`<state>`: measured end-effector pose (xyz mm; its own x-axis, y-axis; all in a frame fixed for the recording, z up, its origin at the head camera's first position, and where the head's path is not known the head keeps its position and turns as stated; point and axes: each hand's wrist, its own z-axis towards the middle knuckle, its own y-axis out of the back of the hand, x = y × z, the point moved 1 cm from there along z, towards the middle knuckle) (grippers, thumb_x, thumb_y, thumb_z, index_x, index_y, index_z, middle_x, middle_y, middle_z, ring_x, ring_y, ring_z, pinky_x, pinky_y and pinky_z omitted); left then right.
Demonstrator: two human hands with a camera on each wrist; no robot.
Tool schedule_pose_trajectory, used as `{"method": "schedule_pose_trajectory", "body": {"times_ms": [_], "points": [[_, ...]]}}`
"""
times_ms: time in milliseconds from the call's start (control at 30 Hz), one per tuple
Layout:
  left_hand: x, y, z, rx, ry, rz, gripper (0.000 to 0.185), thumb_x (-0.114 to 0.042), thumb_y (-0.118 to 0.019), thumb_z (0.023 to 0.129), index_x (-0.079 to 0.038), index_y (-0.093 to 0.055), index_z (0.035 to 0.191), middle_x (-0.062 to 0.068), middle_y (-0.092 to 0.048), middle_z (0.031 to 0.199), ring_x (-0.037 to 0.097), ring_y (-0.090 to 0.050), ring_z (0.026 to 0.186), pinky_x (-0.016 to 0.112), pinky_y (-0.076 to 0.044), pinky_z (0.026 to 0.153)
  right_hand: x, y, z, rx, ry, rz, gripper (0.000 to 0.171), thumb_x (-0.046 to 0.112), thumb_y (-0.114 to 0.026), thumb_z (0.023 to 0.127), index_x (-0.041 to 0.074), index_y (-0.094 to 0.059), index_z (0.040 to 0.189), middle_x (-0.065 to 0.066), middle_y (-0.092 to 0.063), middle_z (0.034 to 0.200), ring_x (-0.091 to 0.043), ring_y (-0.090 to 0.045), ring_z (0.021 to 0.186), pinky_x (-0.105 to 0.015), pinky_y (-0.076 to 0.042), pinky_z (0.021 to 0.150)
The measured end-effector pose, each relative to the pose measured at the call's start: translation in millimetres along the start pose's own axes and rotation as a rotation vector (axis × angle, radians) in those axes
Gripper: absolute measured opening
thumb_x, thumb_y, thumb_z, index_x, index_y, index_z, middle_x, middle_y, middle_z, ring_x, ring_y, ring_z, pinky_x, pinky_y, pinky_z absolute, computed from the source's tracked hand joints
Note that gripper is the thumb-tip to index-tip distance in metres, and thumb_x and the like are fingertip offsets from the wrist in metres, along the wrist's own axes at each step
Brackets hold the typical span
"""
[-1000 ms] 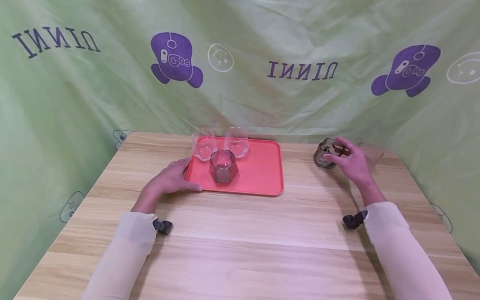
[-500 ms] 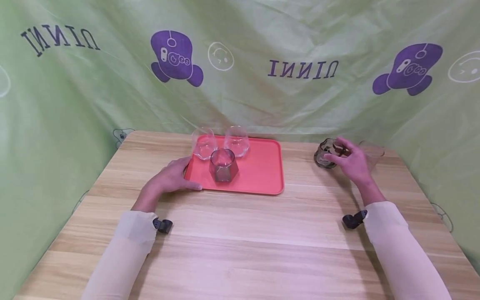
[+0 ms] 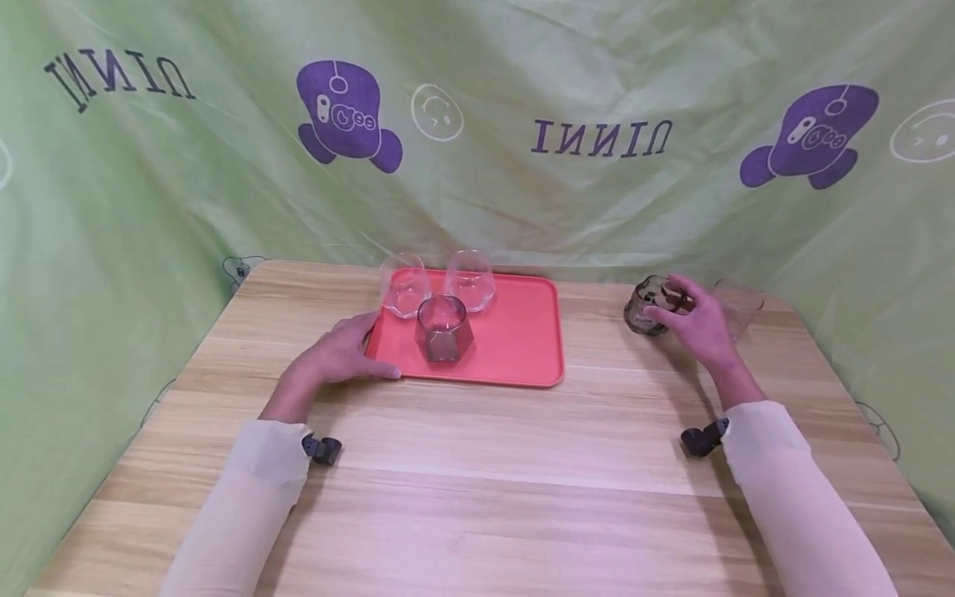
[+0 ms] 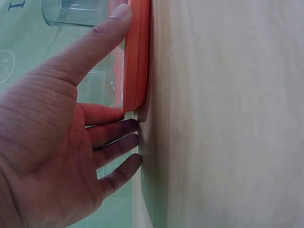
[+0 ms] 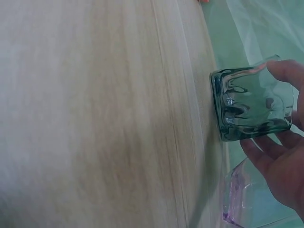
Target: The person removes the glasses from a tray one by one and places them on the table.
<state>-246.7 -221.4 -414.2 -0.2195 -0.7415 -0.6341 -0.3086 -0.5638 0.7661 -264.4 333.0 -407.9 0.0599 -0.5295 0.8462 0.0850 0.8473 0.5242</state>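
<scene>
From the head camera, the left hand [image 3: 339,356] rests spread against the near-left corner of a red tray [image 3: 515,348] on the counter [image 3: 477,464]. The right hand [image 3: 694,319] curls around a smoky glass [image 3: 643,307], well right of the tray.

The left wrist view shows the thumb [image 4: 95,42] along the tray's edge.

The right wrist view shows fingers [image 5: 285,71] wrapping the glass, which stands on the counter.

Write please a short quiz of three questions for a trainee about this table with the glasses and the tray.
1. True or false: the right hand grips the smoky glass on the wooden table.
2. How many glasses stand on the orange tray?
3. Which does the left hand touch? A: the tray's edge. B: the dark glass. C: a clear glass.

Key: 1 true. 2 three: two clear, including, and one dark. 3 A.
</scene>
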Motion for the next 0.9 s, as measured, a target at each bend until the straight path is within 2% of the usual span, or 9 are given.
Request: {"method": "schedule_pose_trajectory", "body": {"times_ms": [100,233,367,433,667,900], "points": [[0.9,-0.4,0.1,0.000,-0.005,-0.007,0.104,-0.043,-0.092,0.075,-0.004,-0.039,0.155,0.018,-0.053,0.143,0.036,-0.050,0.126,0.055,-0.044,0.106,0.3,-1.1,-0.2,0.007,0.003,0.002,0.086,0.025,-0.078,0.094,0.005,-0.028,0.161,-0.025,-0.039,0.156,-0.047,-0.047,0.134,-0.025,-0.049,0.099],[2.1,-1.3,-0.4,0.002,-0.008,-0.011,0.104,-0.043,-0.092,0.075,-0.005,-0.039,0.155,0.017,-0.053,0.144,0.036,-0.049,0.127,0.055,-0.043,0.106,1.2,-2.2,-1.4,0.010,0.005,-0.015,0.087,0.025,-0.078,0.094,0.006,-0.027,0.162,-0.026,-0.038,0.156,-0.047,-0.046,0.134,-0.043,-0.046,0.106],[2.1,-1.5,-1.1,-0.001,-0.008,-0.014,0.103,-0.042,-0.092,0.074,-0.005,-0.039,0.155,0.017,-0.053,0.143,0.035,-0.049,0.126,0.055,-0.044,0.106,5.0,-2.9,-2.3,0.017,0.021,-0.048,0.087,0.026,-0.077,0.095,0.005,-0.025,0.162,-0.029,-0.036,0.156,-0.051,-0.044,0.134,-0.059,-0.041,0.107],[1.4,-1.3,-1.4,-0.001,-0.004,-0.014,0.104,-0.041,-0.093,0.074,-0.004,-0.039,0.155,0.017,-0.053,0.143,0.036,-0.049,0.126,0.055,-0.044,0.106,7.0,-3.0,-2.8,0.016,0.033,-0.077,0.088,0.026,-0.076,0.096,0.004,-0.024,0.162,-0.030,-0.036,0.156,-0.052,-0.043,0.134,-0.062,-0.040,0.107],[-1.1,-0.4,-1.2,-0.004,-0.006,-0.007,0.105,-0.041,-0.092,0.075,-0.003,-0.037,0.156,0.019,-0.052,0.144,0.036,-0.049,0.126,0.055,-0.043,0.107,15.5,-4.2,-5.0,-0.011,0.109,-0.206,0.088,0.019,-0.078,0.094,-0.003,-0.024,0.160,-0.034,-0.028,0.158,-0.055,-0.027,0.143,-0.069,-0.022,0.114],[-1.2,-1.0,-0.2,-0.005,-0.007,-0.004,0.104,-0.042,-0.092,0.075,-0.003,-0.038,0.156,0.019,-0.052,0.144,0.036,-0.049,0.126,0.055,-0.043,0.106,34.1,-7.5,-10.0,-0.077,0.093,-0.315,0.086,0.023,-0.076,0.094,0.003,-0.026,0.161,-0.032,-0.022,0.159,-0.055,-0.025,0.142,-0.073,-0.025,0.110]]}}
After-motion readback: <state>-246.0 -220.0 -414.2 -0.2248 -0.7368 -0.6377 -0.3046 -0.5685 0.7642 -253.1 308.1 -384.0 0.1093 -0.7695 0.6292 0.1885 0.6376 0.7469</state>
